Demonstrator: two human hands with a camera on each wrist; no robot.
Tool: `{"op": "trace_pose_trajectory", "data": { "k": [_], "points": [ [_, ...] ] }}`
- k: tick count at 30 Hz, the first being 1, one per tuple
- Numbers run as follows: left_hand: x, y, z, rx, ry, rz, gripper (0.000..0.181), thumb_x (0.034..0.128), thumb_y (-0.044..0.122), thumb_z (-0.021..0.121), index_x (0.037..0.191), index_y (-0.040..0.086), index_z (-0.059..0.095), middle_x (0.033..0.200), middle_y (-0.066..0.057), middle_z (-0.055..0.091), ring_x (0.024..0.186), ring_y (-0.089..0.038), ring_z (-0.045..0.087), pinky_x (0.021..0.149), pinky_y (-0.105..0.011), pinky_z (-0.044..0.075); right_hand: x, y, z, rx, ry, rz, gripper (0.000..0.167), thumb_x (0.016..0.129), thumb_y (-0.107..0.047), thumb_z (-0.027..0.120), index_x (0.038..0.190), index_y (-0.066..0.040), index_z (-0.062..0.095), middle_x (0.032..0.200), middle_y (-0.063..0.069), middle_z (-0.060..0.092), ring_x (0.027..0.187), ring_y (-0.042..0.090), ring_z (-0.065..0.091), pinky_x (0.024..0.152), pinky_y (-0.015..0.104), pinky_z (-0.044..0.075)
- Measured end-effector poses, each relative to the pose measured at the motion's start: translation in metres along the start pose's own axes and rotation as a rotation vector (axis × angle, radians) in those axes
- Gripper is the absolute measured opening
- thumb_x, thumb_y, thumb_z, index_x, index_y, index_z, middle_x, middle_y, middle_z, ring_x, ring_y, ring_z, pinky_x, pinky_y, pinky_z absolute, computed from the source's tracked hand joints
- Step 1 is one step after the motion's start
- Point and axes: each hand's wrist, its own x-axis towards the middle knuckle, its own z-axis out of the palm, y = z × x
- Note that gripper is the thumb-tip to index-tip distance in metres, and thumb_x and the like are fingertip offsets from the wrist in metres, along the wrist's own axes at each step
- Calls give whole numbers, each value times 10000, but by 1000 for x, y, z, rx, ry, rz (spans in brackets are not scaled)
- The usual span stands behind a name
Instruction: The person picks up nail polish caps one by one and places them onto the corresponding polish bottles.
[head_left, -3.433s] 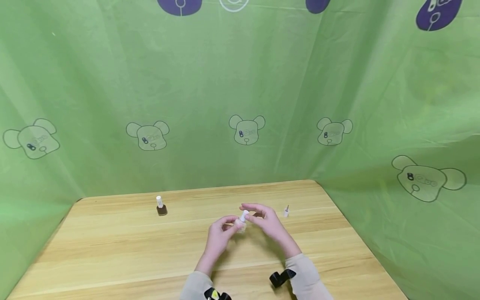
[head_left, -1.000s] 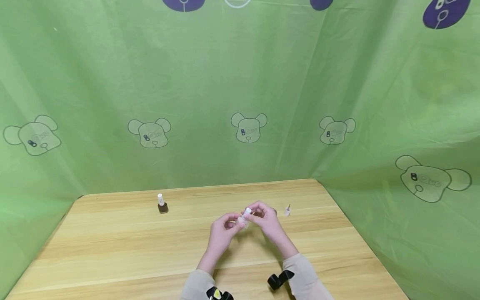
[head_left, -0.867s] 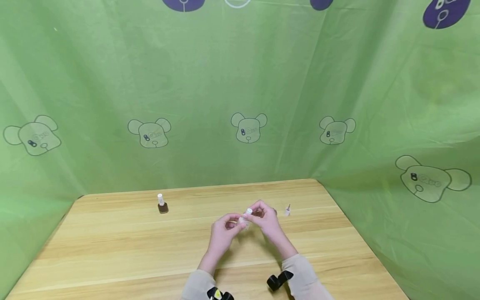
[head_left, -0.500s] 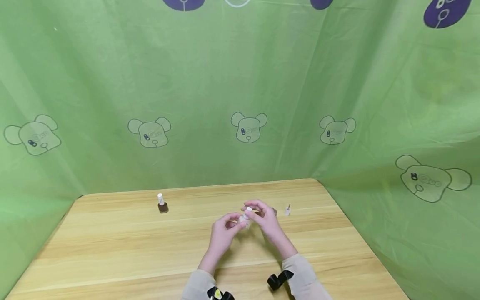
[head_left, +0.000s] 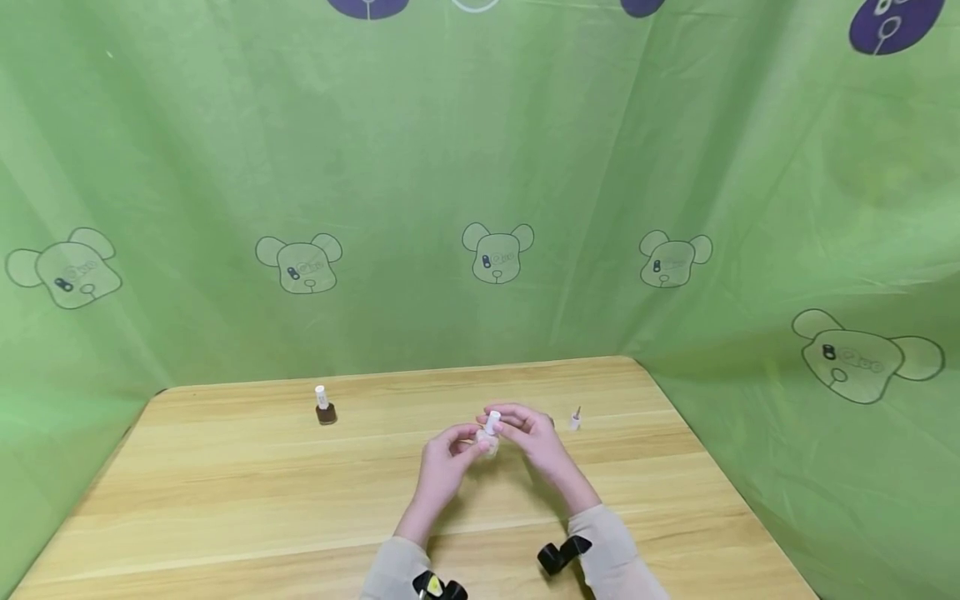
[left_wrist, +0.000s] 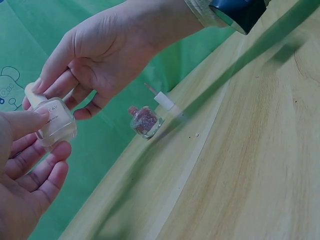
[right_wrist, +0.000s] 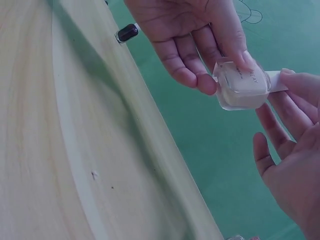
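Since half a second ago, the white cap (head_left: 492, 422) has swung a little toward 11 o'clock, and more of it peeks out from the fingers of the right grip (head_left: 536, 442). The left grip (head_left: 444, 462) has hardly moved.

The step in hand looks like working the cap on the pale bottle (left_wrist: 60, 125). The cap sits on the bottle's neck, but how tight it is cannot be told. The next move seems to call for the left side to keep the glass still while the right side turns the cap. The glass looks smooth, so it could slip.

The pale bottle is up off the tabletop (head_left: 300, 517), between both hands, its cap leaning toward 1 o'clock. The left grip pinches the glass, thumb in front and fingers behind. The right grip pinches the cap with thumb and pointer, and its other fingers hang loose, away from the glass. The left arm (head_left: 415, 521) comes in from 7 o'clock, the right arm (head_left: 576, 492) from 5 o'clock.

From the pale bottle, the dark bottle (head_left: 326, 414) stands just past 9 o'clock. Near 3 o'clock, the sparkly bottle (left_wrist: 146, 123) stands with no lid, just beside a brush cap (left_wrist: 164, 101) whose brush points up.
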Motion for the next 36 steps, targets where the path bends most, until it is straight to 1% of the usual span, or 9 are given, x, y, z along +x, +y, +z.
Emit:
{"op": "trace_pose_trajectory", "data": {
  "k": [7,9,13,16,23,27,31,34,36],
  "points": [
    [1,0,1,17,10,16,349,840,236,754,1111,27,687,1006,-142,720,788,-124,640,678,-184,541,0,1,4,31,89,-33,387,889,-140,684,1190,82,582,1169,332,626,959,78,705,903,231,549],
    [1,0,2,19,17,17,351,834,239,759,1107,31,689,991,-139,722,775,-111,632,673,-180,537,0,1,6,23,133,-47,364,872,-100,695,1154,103,588,1122,320,651,911,69,705,858,230,564],
    [0,0,3,26,35,30,346,822,240,768,1095,41,696,964,-131,728,744,-81,616,657,-177,531,1,1,10,-17,244,-24,299,820,-48,739,1060,86,621,932,103,745,807,57,663,780,213,549],
    [0,-1,5,33,47,49,335,819,228,770,1084,36,698,951,-135,730,730,-70,614,653,-175,535,1,-3,13,-46,312,-4,251,786,-15,765,987,65,637,807,-40,699,740,61,602,727,200,508],
    [-1,-2,9,26,57,67,325,812,200,777,1060,8,693,940,-158,726,719,-76,612,656,-159,538,0,-10,20,-62,384,-11,243,753,49,772,912,92,593,721,-75,600,686,64,535,666,178,463],
    [-1,-2,9,15,48,65,323,818,200,772,1063,5,690,943,-161,724,718,-70,604,648,-158,533,3,-5,19,-39,360,-6,254,785,20,758,950,82,576,770,-65,609,736,63,547,702,174,466],
    [-1,-1,8,-12,46,35,333,826,202,765,1086,8,690,984,-163,723,745,-74,611,676,-166,531,2,-2,13,-2,245,-4,292,883,-87,686,1111,68,590,969,80,696,883,69,620,829,208,505],
    [-1,-1,7,-38,45,4,338,833,196,758,1109,16,688,1020,-156,721,772,-84,630,704,-174,537,1,-2,9,9,142,0,360,941,-178,621,1238,23,580,1155,199,685,1006,90,657,1006,315,472],
    [-1,-2,5,-49,40,-6,340,838,191,754,1120,15,685,1031,-156,718,785,-91,642,714,-178,543,-1,-2,6,6,88,-4,386,962,-220,591,1284,-8,570,1215,224,659,1067,106,654,1106,417,396]
  ]
}}
